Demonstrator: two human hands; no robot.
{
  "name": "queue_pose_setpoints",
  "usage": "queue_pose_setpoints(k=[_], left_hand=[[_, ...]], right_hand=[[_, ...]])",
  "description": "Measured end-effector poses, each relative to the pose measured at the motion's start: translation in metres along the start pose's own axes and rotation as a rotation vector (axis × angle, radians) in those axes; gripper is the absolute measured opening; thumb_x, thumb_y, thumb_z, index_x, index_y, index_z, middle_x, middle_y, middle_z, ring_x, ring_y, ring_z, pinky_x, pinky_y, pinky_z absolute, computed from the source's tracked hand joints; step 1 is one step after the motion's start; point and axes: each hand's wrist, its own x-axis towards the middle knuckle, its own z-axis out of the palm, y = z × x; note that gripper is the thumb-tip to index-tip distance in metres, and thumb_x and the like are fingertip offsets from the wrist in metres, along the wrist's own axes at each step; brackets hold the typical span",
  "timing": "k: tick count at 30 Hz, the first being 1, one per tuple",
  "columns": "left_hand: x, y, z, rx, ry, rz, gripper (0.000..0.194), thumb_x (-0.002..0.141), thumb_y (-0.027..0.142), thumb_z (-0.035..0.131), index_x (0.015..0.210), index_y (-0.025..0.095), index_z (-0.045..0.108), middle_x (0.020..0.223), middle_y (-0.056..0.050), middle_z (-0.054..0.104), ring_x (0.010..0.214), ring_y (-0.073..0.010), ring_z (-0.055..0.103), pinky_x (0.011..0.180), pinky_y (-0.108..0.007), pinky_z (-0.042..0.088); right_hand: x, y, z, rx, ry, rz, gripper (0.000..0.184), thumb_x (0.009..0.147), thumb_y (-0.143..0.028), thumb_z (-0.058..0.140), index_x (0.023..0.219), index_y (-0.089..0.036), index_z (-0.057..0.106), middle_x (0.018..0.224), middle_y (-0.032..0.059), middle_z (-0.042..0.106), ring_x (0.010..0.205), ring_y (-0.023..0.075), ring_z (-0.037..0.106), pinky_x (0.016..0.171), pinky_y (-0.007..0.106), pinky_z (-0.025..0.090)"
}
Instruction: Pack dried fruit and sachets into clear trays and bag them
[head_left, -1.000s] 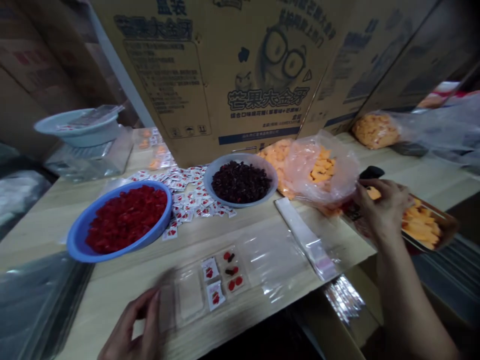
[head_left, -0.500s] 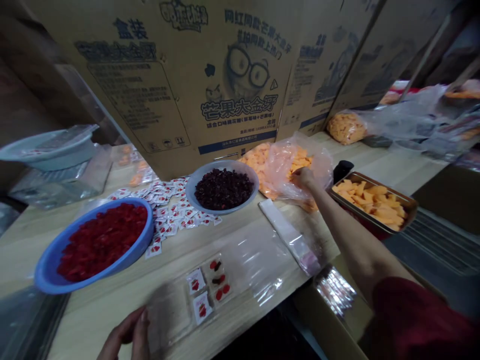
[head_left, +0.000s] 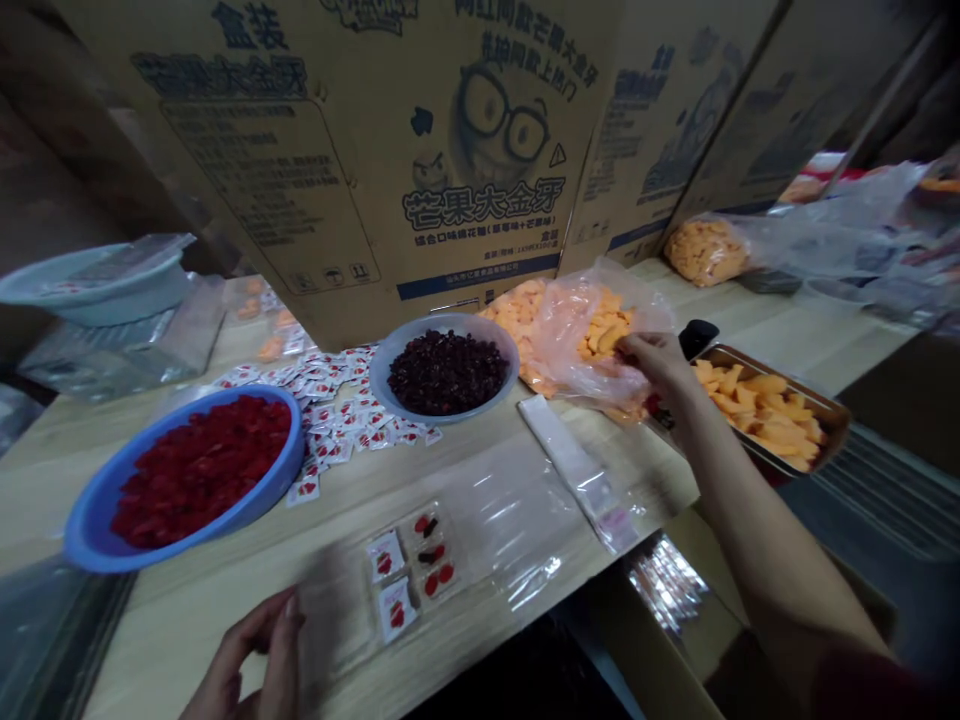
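My left hand [head_left: 251, 660] is at the front left, thumb and forefinger closed on the left edge of a clear plastic tray [head_left: 337, 625]. In the tray lie two white sachets [head_left: 396, 608] with red print, and small compartments with red pieces [head_left: 439, 577] and dark pieces. My right hand [head_left: 660, 362] reaches over an open clear bag [head_left: 566, 330] of orange pieces [head_left: 600, 325]. Its fingers are pinched beside the orange pieces; what they hold, if anything, I cannot make out. A clear plastic sheet or sleeve [head_left: 499, 510] lies right of the tray.
A blue bowl of red pieces [head_left: 210, 460], a pale bowl of dark dried pieces [head_left: 448, 375] and scattered sachets [head_left: 337, 410] stand behind the tray. A white strip [head_left: 570, 460] lies near the bag. Right is a tin of orange pieces [head_left: 772, 410]; large cartons [head_left: 360, 210] wall the back.
My right hand has drawn back a little to the right from inside the bag's opening. The left hand stays at the tray's edge, and the view has shifted slightly.
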Motion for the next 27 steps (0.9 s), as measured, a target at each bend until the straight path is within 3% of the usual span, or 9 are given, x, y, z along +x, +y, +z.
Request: queue_pose_setpoints(k=[3,5,7,9,12,14,17,22,27], left_hand=[[-0.003,0.037,0.011,-0.184,-0.101,-0.034,0.034,0.083,0.048,0.066,0.103,0.021,0.069,0.086,-0.002,0.071,0.076,-0.0177,0.066,0.066,-0.025,0.052],[0.000,0.064,0.016,-0.312,-0.268,-0.022,0.027,0.088,0.042,0.063,0.103,0.020,0.068,0.091,-0.003,0.071,0.083,-0.0167,0.066,0.076,-0.026,0.052],[0.007,0.081,0.017,-0.400,-0.451,0.002,0.032,0.091,0.039,0.060,0.116,0.020,0.065,0.100,-0.004,0.071,0.089,-0.0162,0.065,0.081,-0.026,0.051],[0.017,0.083,0.013,-0.405,-0.588,0.009,0.039,0.089,0.038,0.063,0.125,0.021,0.061,0.107,-0.005,0.070,0.085,-0.0149,0.064,0.077,-0.025,0.050],[0.026,0.064,-0.002,-0.356,-0.615,0.001,0.033,0.086,0.036,0.068,0.114,0.019,0.067,0.091,-0.003,0.069,0.077,-0.0140,0.061,0.069,-0.023,0.046],[0.028,0.045,-0.012,-0.347,-0.592,-0.035,0.026,0.085,0.035,0.068,0.103,0.017,0.069,0.083,-0.002,0.067,0.074,-0.0138,0.059,0.067,-0.023,0.045],[0.030,0.015,-0.016,-0.385,-0.549,-0.132,0.024,0.082,0.034,0.069,0.096,0.015,0.068,0.082,-0.003,0.067,0.073,-0.0140,0.059,0.068,-0.025,0.046],[0.028,-0.015,-0.002,-0.320,-0.498,-0.211,0.020,0.079,0.032,0.069,0.088,0.015,0.067,0.077,-0.002,0.066,0.068,-0.0134,0.057,0.063,-0.025,0.044],[0.020,-0.013,0.009,-0.022,-0.431,-0.089,0.011,0.084,0.027,0.063,0.090,0.019,0.065,0.078,-0.001,0.066,0.069,-0.0153,0.057,0.066,-0.028,0.043]], right_hand=[[-0.084,-0.010,0.024,0.412,-0.337,0.049,0.016,0.072,-0.031,0.069,0.069,-0.016,0.070,0.067,0.0045,0.069,0.061,0.0135,0.062,0.061,0.024,0.052],[-0.149,-0.017,0.060,0.592,-0.613,0.108,0.020,0.072,-0.036,0.075,0.074,-0.016,0.074,0.069,0.0047,0.070,0.063,0.0128,0.061,0.063,0.023,0.050],[-0.212,-0.026,0.102,0.675,-0.864,0.173,0.022,0.073,-0.038,0.076,0.078,-0.016,0.077,0.069,0.0043,0.071,0.061,0.0118,0.060,0.062,0.023,0.049],[-0.265,-0.036,0.143,0.702,-1.047,0.228,0.024,0.074,-0.040,0.076,0.082,-0.017,0.078,0.069,0.0032,0.071,0.060,0.0117,0.059,0.060,0.023,0.047],[-0.314,-0.049,0.190,0.705,-1.172,0.224,0.025,0.076,-0.041,0.074,0.085,-0.019,0.079,0.067,0.0010,0.069,0.061,0.0121,0.059,0.060,0.023,0.046],[-0.329,-0.052,0.209,0.684,-1.193,0.173,0.026,0.077,-0.042,0.074,0.087,-0.019,0.079,0.069,0.0009,0.070,0.063,0.0130,0.061,0.064,0.025,0.048],[-0.332,-0.050,0.215,0.614,-1.160,0.100,0.033,0.075,-0.045,0.076,0.096,-0.020,0.079,0.082,0.0026,0.074,0.073,0.0168,0.066,0.072,0.029,0.051],[-0.324,-0.039,0.191,0.534,-1.014,0.021,0.036,0.078,-0.048,0.075,0.101,-0.021,0.078,0.100,0.0068,0.076,0.091,0.0240,0.068,0.084,0.036,0.053],[-0.321,-0.034,0.168,0.507,-0.991,0.008,0.032,0.079,-0.047,0.075,0.099,-0.022,0.079,0.105,0.0077,0.074,0.101,0.0254,0.066,0.088,0.037,0.053]])
